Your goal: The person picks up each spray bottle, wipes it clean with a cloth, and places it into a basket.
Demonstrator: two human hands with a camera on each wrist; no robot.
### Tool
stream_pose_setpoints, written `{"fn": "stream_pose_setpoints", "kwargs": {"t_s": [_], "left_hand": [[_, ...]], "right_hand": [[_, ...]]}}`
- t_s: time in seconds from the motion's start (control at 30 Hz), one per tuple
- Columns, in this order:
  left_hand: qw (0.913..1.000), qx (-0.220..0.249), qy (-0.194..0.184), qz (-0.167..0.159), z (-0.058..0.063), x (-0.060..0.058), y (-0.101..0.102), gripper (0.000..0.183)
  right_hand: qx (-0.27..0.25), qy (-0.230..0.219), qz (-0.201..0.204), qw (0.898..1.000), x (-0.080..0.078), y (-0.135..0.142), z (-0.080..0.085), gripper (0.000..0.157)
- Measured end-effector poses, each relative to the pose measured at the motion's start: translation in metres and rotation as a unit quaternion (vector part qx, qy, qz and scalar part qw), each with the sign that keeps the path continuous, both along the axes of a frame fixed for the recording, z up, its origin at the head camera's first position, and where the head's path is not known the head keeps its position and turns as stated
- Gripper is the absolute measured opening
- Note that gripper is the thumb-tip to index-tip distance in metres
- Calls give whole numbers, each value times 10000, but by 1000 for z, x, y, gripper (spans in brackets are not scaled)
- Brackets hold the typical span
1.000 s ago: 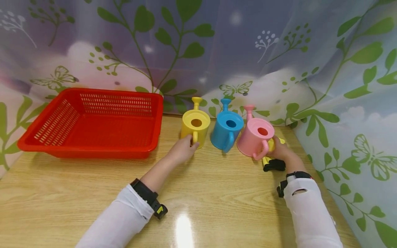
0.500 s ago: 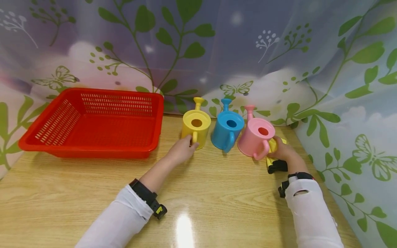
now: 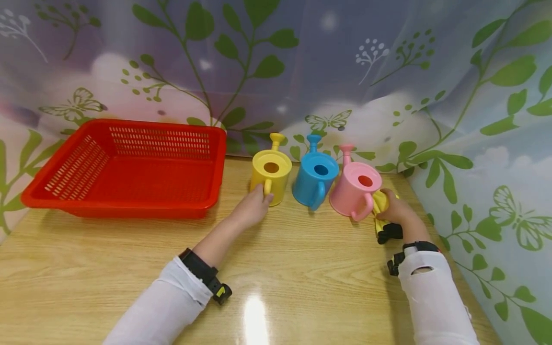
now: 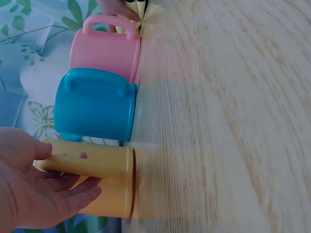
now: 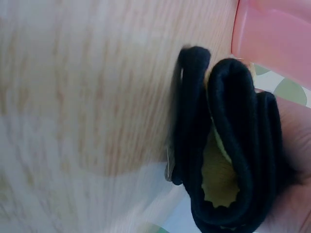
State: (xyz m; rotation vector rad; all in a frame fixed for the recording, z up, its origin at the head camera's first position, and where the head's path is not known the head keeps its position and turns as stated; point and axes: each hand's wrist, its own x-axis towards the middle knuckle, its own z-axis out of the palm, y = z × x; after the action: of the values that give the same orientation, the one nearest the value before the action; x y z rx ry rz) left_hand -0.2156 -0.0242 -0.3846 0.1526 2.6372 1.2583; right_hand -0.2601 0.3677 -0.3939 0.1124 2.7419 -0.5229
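My left hand (image 3: 251, 210) grips the handle of a yellow watering can (image 3: 279, 179), which stands upright. In the left wrist view the thumb lies over the yellow handle (image 4: 80, 166) and the fingers pass behind it. To its right are a blue watering can (image 3: 305, 184) and a pink watering can (image 3: 346, 194), handles facing me. Beside the pink can my right hand (image 3: 398, 211) holds yellow gloves (image 3: 381, 203) with black cuffs. The right wrist view shows a folded black cuff (image 5: 231, 92) up close, its yellowish inside visible; most of the fingers are hidden.
An empty red plastic basket (image 3: 142, 208) stands at the back left of the wooden table (image 3: 310, 268). A patterned curtain (image 3: 319, 62) hangs right behind the cans and continues along the right side.
My right hand and the gloves have shifted slightly right, away from the pink watering can. The left hand stays on the yellow can's handle, and the cans have hardly moved.
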Motion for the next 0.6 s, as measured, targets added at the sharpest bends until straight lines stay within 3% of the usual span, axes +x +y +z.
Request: {"fn": "stream_pose_setpoints", "kwargs": {"t_s": [0.33, 0.6], "left_hand": [[9992, 317, 201, 126, 3, 0, 1, 34], [9961, 748, 187, 418, 7, -1, 4, 29]], "right_hand": [[-21, 320, -28, 9995, 2, 5, -3, 81], [38, 563, -251, 9981, 5, 7, -2, 80]]}}
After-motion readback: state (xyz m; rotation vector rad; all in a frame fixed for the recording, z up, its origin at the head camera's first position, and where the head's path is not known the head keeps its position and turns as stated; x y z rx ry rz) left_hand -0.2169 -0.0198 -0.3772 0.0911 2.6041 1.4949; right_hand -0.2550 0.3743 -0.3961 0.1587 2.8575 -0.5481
